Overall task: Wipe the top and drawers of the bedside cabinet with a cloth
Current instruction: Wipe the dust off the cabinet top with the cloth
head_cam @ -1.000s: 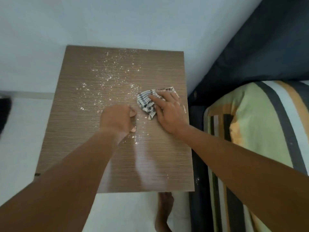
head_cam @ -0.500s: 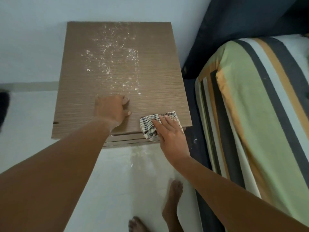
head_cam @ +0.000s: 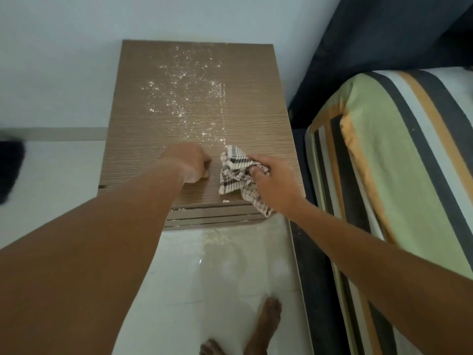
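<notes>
The brown wood-grain bedside cabinet [head_cam: 143, 119] stands against the pale wall, seen from above. White powder [head_cam: 186, 88] is scattered over the far and middle part of its top. My right hand [head_cam: 273, 183] grips a bunched black-and-white checked cloth [head_cam: 234, 172] at the near right of the top, with one corner hanging over the front edge. My left hand [head_cam: 190, 162] rests as a closed fist on the top just left of the cloth. Drawer front edges [head_cam: 215, 217] show below the top's near edge, with white crumbs on them.
A bed with a striped green, orange, white and dark cover [head_cam: 399, 175] lies close on the right, with a dark headboard [head_cam: 384, 42] behind. The white tiled floor [head_cam: 217, 272] carries spilled powder near the cabinet. My bare feet [head_cam: 261, 326] stand below. A dark object [head_cam: 9, 170] sits far left.
My right hand has gone from pressing the cloth flat at the front edge to gripping it bunched, slightly lifted and farther in. The left fist stays put. The view has shifted a little.
</notes>
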{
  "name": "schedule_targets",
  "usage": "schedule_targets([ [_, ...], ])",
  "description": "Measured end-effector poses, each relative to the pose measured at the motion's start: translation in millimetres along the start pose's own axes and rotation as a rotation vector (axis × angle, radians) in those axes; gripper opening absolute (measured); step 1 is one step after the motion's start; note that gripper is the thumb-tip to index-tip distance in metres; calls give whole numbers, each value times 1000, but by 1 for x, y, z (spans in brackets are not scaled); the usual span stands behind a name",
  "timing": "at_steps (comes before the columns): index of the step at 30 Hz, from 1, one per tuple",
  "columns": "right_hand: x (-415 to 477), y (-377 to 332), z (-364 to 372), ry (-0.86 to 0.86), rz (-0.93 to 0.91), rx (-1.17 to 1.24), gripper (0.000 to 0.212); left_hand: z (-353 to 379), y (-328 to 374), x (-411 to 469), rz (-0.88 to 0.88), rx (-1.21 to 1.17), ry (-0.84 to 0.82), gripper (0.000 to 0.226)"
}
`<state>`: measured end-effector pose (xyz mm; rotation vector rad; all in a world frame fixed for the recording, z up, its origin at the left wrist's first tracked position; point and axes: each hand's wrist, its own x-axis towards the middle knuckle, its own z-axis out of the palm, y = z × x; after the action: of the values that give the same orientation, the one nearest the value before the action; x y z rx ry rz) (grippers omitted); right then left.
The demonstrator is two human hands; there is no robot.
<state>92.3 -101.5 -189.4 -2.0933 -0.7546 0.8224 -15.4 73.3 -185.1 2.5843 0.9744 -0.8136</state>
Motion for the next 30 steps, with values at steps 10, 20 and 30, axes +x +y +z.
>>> schedule_targets([
  [10,192,-98,-31,93,-161,-183,33,-57,-34,52,-140,-412,218,29],
  [20,387,-123,-20,132,-243,-530,38,-93,-62,111,-291,-243,166,56],
  [30,410,-98,60,86,-472,-569,45,-87,-79,119,-295,-253,160,57],
])
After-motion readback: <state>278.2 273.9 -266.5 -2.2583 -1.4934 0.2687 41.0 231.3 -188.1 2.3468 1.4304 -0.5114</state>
